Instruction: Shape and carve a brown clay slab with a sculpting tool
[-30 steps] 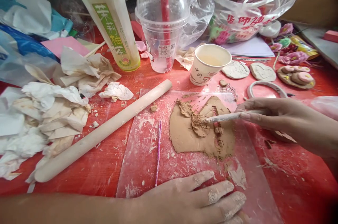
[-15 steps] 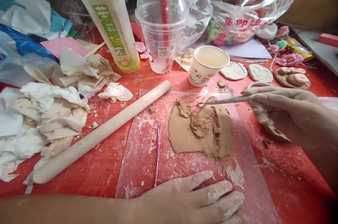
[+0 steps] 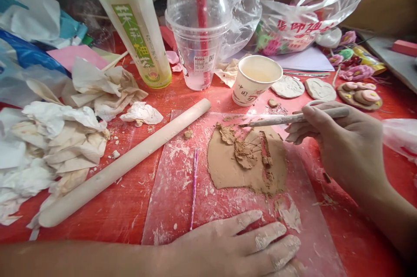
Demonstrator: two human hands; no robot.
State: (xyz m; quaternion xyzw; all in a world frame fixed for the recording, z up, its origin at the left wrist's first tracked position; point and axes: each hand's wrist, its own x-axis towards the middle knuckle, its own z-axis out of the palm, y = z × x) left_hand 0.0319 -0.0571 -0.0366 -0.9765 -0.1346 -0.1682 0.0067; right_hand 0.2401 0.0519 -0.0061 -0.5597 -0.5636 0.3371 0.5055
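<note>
My right hand (image 3: 342, 138) pinches a clay-smeared stick-like tool, perhaps a brush (image 3: 276, 120), held nearly level. Its dark thin tip hovers over or touches the upper edge of a flat brown clay slab (image 3: 224, 168); contact cannot be made out. Torn, rough clay and a long gouge mark the slab's upper and right parts. My left hand (image 3: 241, 242) lies flat, palm down, fingers spread and dusted white, on a clear plastic sheet (image 3: 169, 190) just below the slab. A thin purple stick (image 3: 194, 190) lies left of the slab. The wooden rolling pin (image 3: 130, 159) rests diagonally further left.
Behind the slab stand a paper cup of liquid (image 3: 249, 94), a domed plastic cup (image 3: 195, 42) with a red straw and a green bottle (image 3: 140, 51). Crumpled tissues (image 3: 65, 151) cover the left. Clay discs (image 3: 288, 87) and a plastic bag (image 3: 293, 29) sit at the back right.
My right hand has turned and shifted its grip, so the tool's rear end now shows above it. The tool's tip has moved slightly left. My left hand stays in place.
</note>
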